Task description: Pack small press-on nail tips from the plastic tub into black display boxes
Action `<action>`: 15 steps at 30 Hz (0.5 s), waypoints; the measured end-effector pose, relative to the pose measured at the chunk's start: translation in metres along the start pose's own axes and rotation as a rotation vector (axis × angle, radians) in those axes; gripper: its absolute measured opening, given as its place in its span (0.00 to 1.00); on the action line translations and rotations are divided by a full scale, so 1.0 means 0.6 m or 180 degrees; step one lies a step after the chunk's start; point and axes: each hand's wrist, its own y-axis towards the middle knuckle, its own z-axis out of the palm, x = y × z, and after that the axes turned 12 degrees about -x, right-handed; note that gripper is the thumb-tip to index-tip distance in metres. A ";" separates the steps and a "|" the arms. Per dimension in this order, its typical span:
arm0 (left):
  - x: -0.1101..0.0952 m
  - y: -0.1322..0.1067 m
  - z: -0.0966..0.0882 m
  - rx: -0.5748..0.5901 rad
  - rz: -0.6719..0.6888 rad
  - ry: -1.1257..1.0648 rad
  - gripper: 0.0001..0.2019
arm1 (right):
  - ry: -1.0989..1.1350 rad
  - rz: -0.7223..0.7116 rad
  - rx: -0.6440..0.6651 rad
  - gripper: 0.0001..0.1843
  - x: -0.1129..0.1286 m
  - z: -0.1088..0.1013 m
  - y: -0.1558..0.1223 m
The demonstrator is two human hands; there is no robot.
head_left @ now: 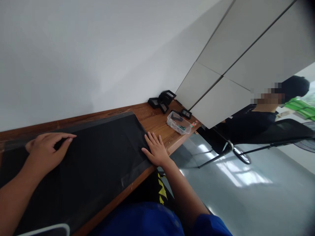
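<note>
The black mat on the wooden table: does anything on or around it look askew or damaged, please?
Nothing looks spilled. The black mat shows a shiny, wrinkle-like patch near its front edge, left of the right hand, so it may not lie flat there. Small black cases sit in an uneven cluster by the wall.

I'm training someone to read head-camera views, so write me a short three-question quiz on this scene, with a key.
1. Multiple choice: the right hand rests at which end of the black sheet?
A) the end nearer the clear plastic box
B) the end farther from that box

2. True or false: the left hand is pressed flat with its thumb stretched far from its index finger.

3. Fill in the colour: the person's own right sleeve is ____.

Key: 1. A. 2. False; the tips of its thumb and index finger are close together. 3. Blue.
</note>
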 end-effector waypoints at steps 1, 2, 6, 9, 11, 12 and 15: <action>-0.004 -0.002 -0.002 0.0010 -0.0035 0.0048 0.20 | 0.0010 -0.0003 -0.0028 0.42 0.000 0.002 -0.001; -0.008 -0.003 -0.004 0.0041 -0.0060 0.0087 0.21 | 0.0028 -0.0004 -0.0057 0.41 0.000 0.004 -0.002; -0.017 -0.007 -0.009 0.0125 -0.0125 0.0153 0.25 | 0.0260 -0.0045 -0.0116 0.40 -0.016 0.008 -0.002; -0.015 -0.005 -0.008 0.0185 -0.0150 0.0148 0.26 | 0.0365 -0.0139 -0.0401 0.37 -0.048 -0.014 0.025; -0.013 -0.003 -0.008 0.0224 -0.0135 0.0145 0.25 | 0.0115 0.0021 -0.0894 0.36 -0.074 -0.042 0.065; -0.013 -0.002 -0.008 0.0232 -0.0113 0.0142 0.25 | -0.0089 0.0234 -0.1197 0.35 -0.087 -0.058 0.093; -0.010 -0.001 -0.006 0.0241 -0.0055 0.0116 0.25 | -0.0689 0.0876 -0.1366 0.34 -0.115 -0.095 0.192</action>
